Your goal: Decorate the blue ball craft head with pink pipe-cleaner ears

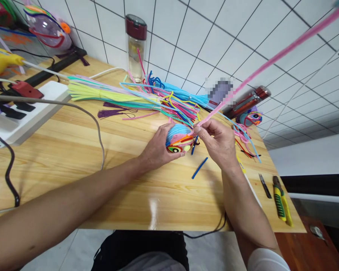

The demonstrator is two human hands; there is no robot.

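My left hand [155,148] is wrapped around a ball-shaped craft piece [179,134], covered with blue, pink, red and yellow fuzzy strips and bearing an eye-like ring. At its right side my right hand [217,143] pinches a long pink pipe cleaner [260,67]. One end of it meets the ball; the rest rises to the upper right. Behind the hands lies a heap of pink, blue and yellow pipe cleaners [183,107]. A short blue pipe cleaner piece [199,168] rests on the table below my right hand.
A white power strip [42,113] with plugs and a yellow glue gun [4,60] are at the left. Against the tiled wall stands a bottle [136,49]. Green-and-yellow pliers [281,201] and small black snips [264,185] lie near the table's right edge. A grey cable [87,113] crosses the left side.
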